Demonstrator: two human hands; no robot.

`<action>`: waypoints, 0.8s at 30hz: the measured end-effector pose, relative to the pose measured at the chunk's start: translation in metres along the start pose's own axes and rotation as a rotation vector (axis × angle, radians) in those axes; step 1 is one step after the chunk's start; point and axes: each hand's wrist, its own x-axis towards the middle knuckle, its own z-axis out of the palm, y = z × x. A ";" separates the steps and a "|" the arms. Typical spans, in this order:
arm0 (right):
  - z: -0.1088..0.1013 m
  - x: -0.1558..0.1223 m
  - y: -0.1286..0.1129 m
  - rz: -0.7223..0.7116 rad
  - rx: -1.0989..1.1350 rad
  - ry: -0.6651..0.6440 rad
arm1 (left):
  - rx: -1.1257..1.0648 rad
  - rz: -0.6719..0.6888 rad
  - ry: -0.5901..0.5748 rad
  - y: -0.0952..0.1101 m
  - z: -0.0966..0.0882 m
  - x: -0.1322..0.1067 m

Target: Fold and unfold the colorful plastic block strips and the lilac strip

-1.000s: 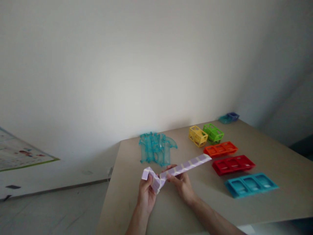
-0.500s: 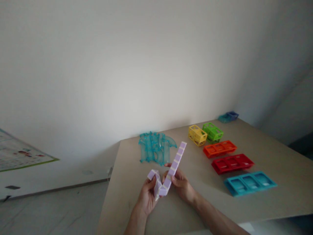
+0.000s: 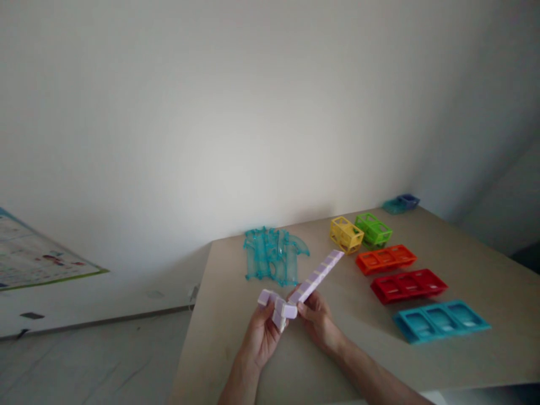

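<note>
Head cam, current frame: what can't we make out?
Head view: lavender-and-white segmented strip, parts hidden by the left hand and right hand.
Head view: wall poster, cut off by the left edge; print too small to read.
Head view: teal piece and purple piece at the table's far corner, too small and blurred for detail.
Head view: dark thing, cut off by the right edge.

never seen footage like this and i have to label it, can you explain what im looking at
There is no machine here: these are a person's bare hands, seen by a camera on their head, looking forward and down. The left hand and right hand hold a jointed purple-and-white strip. On the table lie see-through teal pieces; to their right are a yellow frame, green frame, orange frame, red frame and blue frame.
</note>
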 end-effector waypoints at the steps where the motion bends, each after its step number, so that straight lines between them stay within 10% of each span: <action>1: 0.000 0.000 0.000 0.004 0.008 0.007 | -0.002 0.003 -0.003 0.000 0.001 0.000; 8: 0.002 0.000 -0.005 0.131 0.059 -0.031 | 0.037 -0.016 -0.033 -0.001 0.006 -0.005; 15: 0.001 0.003 -0.010 0.170 0.060 -0.021 | 0.589 0.483 -0.134 -0.006 0.021 -0.018; 24: -0.003 0.003 -0.003 0.121 -0.076 0.064 | 0.917 0.618 -0.087 -0.009 0.019 -0.018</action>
